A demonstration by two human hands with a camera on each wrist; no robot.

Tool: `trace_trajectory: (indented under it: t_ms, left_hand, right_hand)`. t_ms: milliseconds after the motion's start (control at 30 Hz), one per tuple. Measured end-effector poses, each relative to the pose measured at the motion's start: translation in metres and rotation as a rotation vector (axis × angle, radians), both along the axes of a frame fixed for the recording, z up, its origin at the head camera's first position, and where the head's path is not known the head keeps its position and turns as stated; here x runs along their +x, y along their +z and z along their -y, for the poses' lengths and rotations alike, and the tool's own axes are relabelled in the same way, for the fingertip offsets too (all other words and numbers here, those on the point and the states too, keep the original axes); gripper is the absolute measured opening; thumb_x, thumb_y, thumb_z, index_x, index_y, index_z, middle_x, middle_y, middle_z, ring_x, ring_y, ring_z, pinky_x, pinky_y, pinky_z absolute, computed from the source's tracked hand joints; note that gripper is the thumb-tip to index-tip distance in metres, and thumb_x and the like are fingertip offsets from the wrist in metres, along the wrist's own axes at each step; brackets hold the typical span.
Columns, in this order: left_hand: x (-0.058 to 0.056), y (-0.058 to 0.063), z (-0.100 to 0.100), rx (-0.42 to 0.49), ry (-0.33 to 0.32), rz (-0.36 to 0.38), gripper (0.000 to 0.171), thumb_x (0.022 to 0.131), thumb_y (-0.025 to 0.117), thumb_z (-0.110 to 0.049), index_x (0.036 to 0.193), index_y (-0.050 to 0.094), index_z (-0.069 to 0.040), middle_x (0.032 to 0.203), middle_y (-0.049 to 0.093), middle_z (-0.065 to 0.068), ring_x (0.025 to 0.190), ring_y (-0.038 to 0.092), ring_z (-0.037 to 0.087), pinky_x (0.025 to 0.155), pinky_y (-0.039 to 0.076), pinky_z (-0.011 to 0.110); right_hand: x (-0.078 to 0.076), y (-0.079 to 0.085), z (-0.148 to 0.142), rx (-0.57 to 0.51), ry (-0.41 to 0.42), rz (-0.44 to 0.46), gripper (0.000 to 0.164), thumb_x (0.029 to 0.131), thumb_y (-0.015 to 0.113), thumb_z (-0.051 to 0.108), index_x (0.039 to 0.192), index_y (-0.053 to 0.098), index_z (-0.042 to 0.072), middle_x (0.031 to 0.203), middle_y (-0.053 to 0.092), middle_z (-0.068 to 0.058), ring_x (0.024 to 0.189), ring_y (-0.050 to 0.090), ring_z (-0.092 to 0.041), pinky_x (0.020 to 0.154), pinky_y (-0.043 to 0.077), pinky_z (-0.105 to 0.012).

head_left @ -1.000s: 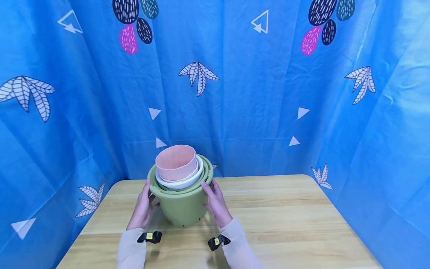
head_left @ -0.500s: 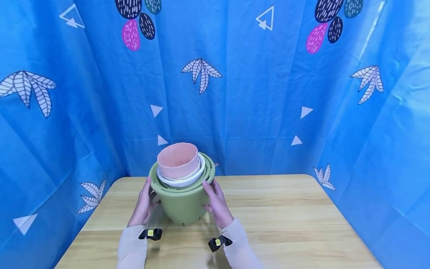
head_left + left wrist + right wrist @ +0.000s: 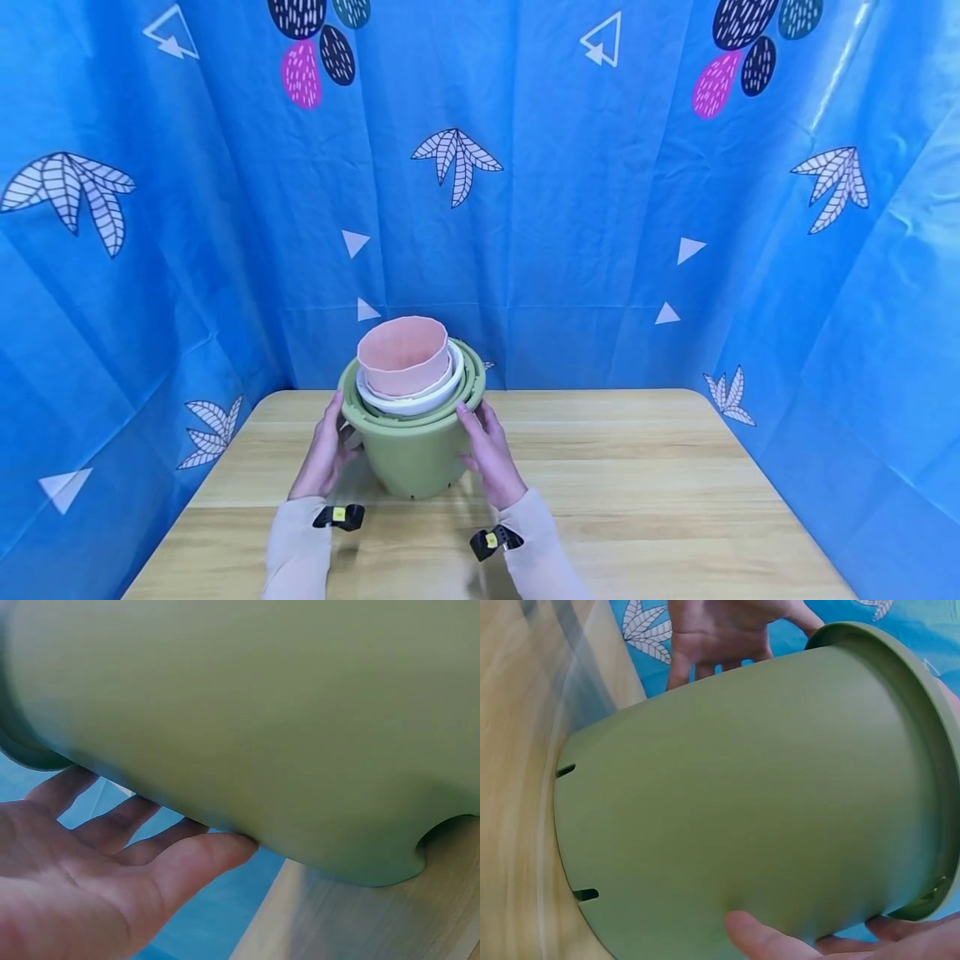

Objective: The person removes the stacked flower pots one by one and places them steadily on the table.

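Observation:
A large green flower pot (image 3: 412, 458) stands on the wooden table, drainage notches showing at its base. Nested in its mouth are another green rim, a white pot (image 3: 414, 406) and, topmost, a tilted pink pot (image 3: 405, 379). My left hand (image 3: 322, 454) touches the left side with spread, nearly straight fingers; the left wrist view shows their tips (image 3: 240, 844) along the wall and the palm away from it. On the opposite side, my right hand (image 3: 491, 458) has its thumb (image 3: 754, 930) against the wall and fingers near the rim.
The wooden table (image 3: 637, 492) extends right of the pots and toward me. A blue patterned curtain (image 3: 585, 250) encloses the back and both sides, close behind the table's far edge. Black wrist cameras (image 3: 339, 517) sit at both cuffs.
The head view has shifted slightly, so pots, hands and curtain all appear a little farther right and higher. Both hands stay at the green pot's sides.

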State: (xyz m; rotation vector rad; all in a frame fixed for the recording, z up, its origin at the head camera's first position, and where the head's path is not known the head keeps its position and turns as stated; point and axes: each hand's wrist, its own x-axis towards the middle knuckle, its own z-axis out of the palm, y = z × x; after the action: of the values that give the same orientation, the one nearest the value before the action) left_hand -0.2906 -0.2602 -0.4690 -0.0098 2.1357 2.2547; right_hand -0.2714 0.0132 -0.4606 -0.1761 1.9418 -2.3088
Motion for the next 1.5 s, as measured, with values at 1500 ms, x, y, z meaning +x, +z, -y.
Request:
trace_trajectory:
  t_ms: [1500]
  left_hand:
    - [-0.004, -0.003, 0.002, 0.075, 0.041, -0.013, 0.082, 0.104, 0.032, -0.07, 0.164, 0.024, -0.016, 0.171, 0.021, 0.016, 0.158, 0.022, 0.041, 0.122, 0.028, 0.07]
  right_hand:
    - [-0.044, 0.089, -0.034, 0.709, 0.116, -0.497, 0.093, 0.091, 0.078, 0.047, 0.164, 0.02, 0.04, 0.168, 0.037, -0.005, 0.156, 0.036, -0.029, 0.123, 0.036, -0.061]
